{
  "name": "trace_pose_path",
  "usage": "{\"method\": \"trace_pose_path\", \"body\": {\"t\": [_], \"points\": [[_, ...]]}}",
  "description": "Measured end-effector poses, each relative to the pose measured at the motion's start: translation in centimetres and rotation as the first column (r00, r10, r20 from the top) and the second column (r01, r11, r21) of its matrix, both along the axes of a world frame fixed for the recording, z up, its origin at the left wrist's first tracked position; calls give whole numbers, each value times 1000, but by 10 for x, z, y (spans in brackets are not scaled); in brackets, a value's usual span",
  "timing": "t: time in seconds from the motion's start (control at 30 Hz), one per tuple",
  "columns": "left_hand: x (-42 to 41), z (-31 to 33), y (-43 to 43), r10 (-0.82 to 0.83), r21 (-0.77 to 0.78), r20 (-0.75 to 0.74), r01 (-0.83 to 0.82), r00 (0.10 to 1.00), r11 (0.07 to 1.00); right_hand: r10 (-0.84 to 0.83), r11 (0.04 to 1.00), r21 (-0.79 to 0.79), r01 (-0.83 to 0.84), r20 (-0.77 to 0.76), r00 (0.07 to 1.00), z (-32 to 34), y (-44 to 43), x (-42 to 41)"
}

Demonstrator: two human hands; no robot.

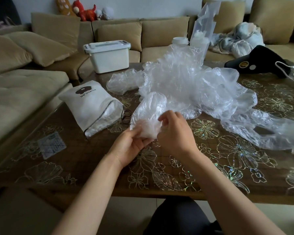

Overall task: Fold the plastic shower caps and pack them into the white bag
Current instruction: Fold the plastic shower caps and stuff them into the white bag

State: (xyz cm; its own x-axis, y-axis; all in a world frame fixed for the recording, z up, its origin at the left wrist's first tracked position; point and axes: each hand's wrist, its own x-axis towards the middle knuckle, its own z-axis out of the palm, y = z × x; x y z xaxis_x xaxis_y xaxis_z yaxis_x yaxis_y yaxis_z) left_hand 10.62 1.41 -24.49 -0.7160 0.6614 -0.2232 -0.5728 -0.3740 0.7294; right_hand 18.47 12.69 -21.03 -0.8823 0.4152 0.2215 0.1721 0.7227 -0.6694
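Lower centre: left hand and right hand both pinch one crumpled clear shower cap | white bag centre left, mouth open toward them | risk: slick film may spring unfolded or drag the loose pile behind | brown floral table; beige sofa upper left

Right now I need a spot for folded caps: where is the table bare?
Bare: the near strip of table, from the small card rightward, below the held cap. Crowded: the cap pile across middle and right, the white bag at left.
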Motion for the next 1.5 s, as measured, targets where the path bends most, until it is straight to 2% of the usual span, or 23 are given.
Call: {"method": "trace_pose_path", "body": {"t": [0.1,0.2,0.27,0.37,0.5,0.67,0.87,0.93,1.07,1.23,1.33,1.43,1.5], "points": [[-2,-2,0,4,15,-3,-4,1000,1000,210,961,190,-201,-30,977,7,-11,8],[-4,-5,1,-8,48,-12,9,1000,999,210,899,377,-223,75,975,-7,-18,2],[-6,-9,0,-15,43,-17,15,1000,999,164,886,421,-196,110,980,-14,-21,-3],[-8,-13,0,-20,41,19,19,1000,999,130,889,438,-133,37,991,-16,-22,-7],[-8,-11,0,-45,149,106,29,993,988,113,886,456,-86,-32,993,-19,-19,-9],[-3,-2,-2,-76,134,79,65,994,989,192,917,374,-138,-111,975,-12,-13,-3],[-5,-2,-5,-132,95,-76,139,988,986,284,906,340,-252,-49,958,0,-15,2],[-6,-2,-8,-158,112,-113,171,981,979,261,935,259,-241,-48,964,0,-12,0],[-10,-9,-10,-206,135,-24,207,978,969,172,985,28,-171,-18,985,0,-9,-2],[-8,-6,-8,-226,65,-171,240,959,969,103,994,-39,-102,11,995,-2,-4,-5],[-8,-7,-5,-181,73,-140,193,973,979,88,995,-40,-88,-9,996,-4,-6,-4],[-7,-7,-2,-116,76,-83,122,990,990,-21,1000,0,21,-141,990,-9,-9,-6],[-6,-7,-1,-55,52,-47,57,997,997,-110,984,-156,86,-155,982,-11,-9,-8]]}}
